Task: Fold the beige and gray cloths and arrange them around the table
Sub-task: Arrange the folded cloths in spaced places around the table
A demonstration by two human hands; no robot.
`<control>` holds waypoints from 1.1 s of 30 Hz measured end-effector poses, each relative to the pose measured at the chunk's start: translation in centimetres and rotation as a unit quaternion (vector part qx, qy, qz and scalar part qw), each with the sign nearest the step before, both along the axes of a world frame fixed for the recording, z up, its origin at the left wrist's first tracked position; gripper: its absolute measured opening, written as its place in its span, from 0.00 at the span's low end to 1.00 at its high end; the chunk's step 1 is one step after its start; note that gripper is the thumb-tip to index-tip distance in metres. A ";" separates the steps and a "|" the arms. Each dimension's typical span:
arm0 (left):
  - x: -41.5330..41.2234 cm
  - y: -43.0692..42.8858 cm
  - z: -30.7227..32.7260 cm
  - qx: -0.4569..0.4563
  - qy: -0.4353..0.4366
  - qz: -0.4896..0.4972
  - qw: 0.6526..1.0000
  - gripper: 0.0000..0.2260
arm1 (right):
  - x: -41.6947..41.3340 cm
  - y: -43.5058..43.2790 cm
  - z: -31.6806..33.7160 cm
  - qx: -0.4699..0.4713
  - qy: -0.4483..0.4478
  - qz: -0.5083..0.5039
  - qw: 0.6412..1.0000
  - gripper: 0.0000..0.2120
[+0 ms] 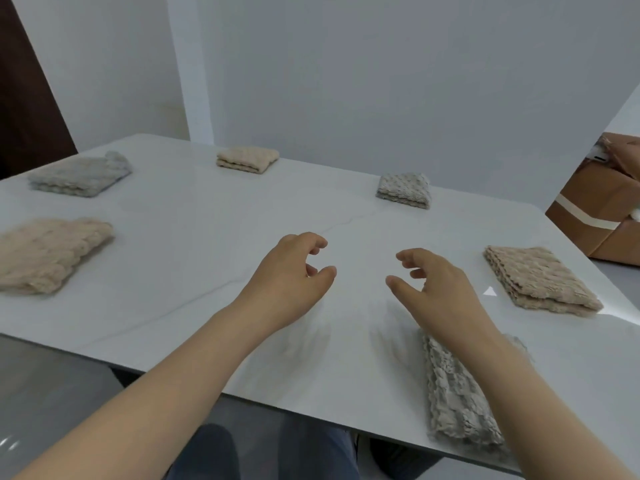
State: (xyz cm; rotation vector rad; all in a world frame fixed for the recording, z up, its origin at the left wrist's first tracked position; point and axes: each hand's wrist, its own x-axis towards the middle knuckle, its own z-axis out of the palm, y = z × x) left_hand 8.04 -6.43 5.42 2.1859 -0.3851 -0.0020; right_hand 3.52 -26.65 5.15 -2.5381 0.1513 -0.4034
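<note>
White walls stand behind the pale, veined table (194, 237), and a taped cardboard box (595, 209) sits off its right end. Six folded cloths lie along the table's edges: the gray far-left cloth (79, 178), the beige far-middle cloth (247, 160), the gray far-right cloth (404, 190), the beige left-edge cloth (45, 254), the beige right-edge cloth (540, 282), and the gray near-edge cloth (457, 396), partly hidden under the right forearm. Over the table's middle, the left hand (291, 282) and right hand (440, 292) hang apart, fingers loosely curled, holding nothing.
</note>
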 end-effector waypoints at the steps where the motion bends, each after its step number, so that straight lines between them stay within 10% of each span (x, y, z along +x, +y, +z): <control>1: -0.1 0.4 0.0 -0.002 -0.003 0.003 1.000 0.17 | 0.0 0.4 -0.2 -0.004 0.001 0.004 1.000 0.20; 33: 13.2 4.2 5.0 0.052 0.123 -0.018 0.991 0.16 | 13.0 5.3 5.2 -0.072 0.172 0.045 0.981 0.21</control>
